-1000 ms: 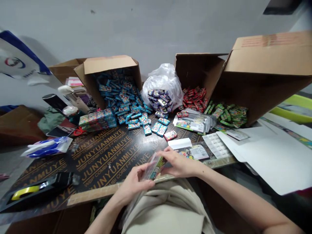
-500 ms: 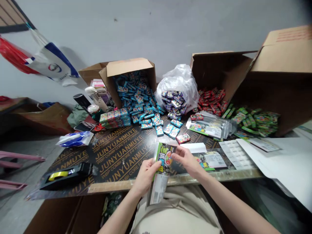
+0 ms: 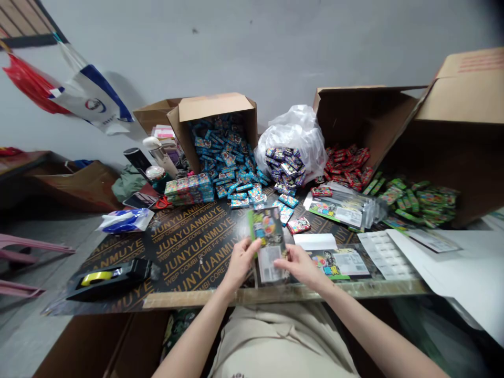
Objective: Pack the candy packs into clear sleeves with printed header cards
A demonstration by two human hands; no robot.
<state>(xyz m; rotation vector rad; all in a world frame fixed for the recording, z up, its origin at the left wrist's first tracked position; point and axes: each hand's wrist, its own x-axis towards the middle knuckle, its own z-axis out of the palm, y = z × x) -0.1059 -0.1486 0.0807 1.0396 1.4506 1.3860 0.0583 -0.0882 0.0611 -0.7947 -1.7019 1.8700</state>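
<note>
My left hand (image 3: pixel 241 261) and my right hand (image 3: pixel 300 266) both grip a clear plastic packet with a green printed card (image 3: pixel 269 242), held upright above the near edge of the black board table (image 3: pixel 189 247). The left fingers pinch its left edge, the right fingers its lower right side. A white slip (image 3: pixel 315 241) and another printed card packet (image 3: pixel 339 262) lie flat just right of my right hand. A small red box (image 3: pixel 298 225) sits beyond the packet.
Tipped cardboard boxes spill blue boxes (image 3: pixel 224 157), red boxes (image 3: pixel 348 160) and green boxes (image 3: pixel 417 197); a white bag (image 3: pixel 289 131) holds purple ones. A tape dispenser (image 3: pixel 106 275) lies at left, white sheets (image 3: pixel 452 262) at right, a stack of clear packets (image 3: pixel 344 207) behind.
The packet rose from my lap at the table edge to upright over the table. Both hands moved forward with it, and the view turned left.
</note>
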